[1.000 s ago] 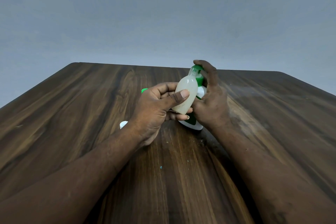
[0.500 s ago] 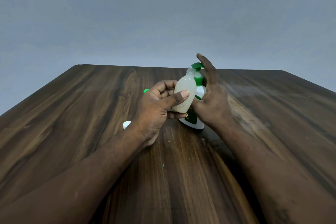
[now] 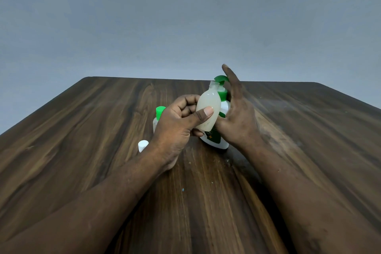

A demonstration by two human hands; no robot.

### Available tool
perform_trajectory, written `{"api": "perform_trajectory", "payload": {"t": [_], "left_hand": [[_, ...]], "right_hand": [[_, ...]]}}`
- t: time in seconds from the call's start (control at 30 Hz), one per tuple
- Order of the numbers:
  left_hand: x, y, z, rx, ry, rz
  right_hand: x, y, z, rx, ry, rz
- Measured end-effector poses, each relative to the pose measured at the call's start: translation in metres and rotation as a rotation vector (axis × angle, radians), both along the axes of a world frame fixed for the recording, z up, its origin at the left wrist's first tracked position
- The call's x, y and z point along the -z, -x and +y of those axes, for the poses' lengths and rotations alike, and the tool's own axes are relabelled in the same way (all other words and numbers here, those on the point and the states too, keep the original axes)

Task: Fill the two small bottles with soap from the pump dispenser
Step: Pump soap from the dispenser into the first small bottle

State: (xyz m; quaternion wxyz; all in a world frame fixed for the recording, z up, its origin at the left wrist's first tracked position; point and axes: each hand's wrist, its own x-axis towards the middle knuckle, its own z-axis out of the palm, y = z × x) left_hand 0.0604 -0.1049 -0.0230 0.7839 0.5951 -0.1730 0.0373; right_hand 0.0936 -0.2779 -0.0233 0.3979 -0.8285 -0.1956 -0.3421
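Note:
My left hand [image 3: 177, 123] grips a small translucent bottle [image 3: 207, 107] of whitish soap, tilted, with its open neck just under the green spout of the pump dispenser [image 3: 221, 93]. The white dispenser stands on the wooden table [image 3: 82, 150], mostly hidden behind the bottle and my hands. My right hand [image 3: 239, 117] is beside the dispenser with its fingers straight and lifted next to the pump head. A second small bottle with a green cap [image 3: 159, 115] stands behind my left hand, partly hidden.
A small white cap [image 3: 143, 145] lies on the table left of my left wrist. Specks of spilled soap dot the wood near the dispenser's base. The table's far edge runs behind the dispenser.
My right fingers have lifted from the pump head and straightened upward. The pump head has risen. My left hand keeps the small bottle at the spout.

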Motion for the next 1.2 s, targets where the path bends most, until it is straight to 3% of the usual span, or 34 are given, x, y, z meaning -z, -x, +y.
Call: {"api": "perform_trajectory", "payload": {"t": [0.33,0.83,1.2], "left_hand": [[0.003,-0.001,0.0,0.021,-0.039,-0.042],[-0.008,0.011,0.015,-0.218,-0.43,-0.195],[-0.004,0.034,0.057,-0.297,-0.526,-0.21]], "right_hand": [[0.002,0.0,-0.002,-0.011,-0.017,0.016],[-0.001,0.007,0.002,0.015,-0.118,0.099],[-0.012,0.015,-0.013,-0.06,-0.179,0.128]]}}
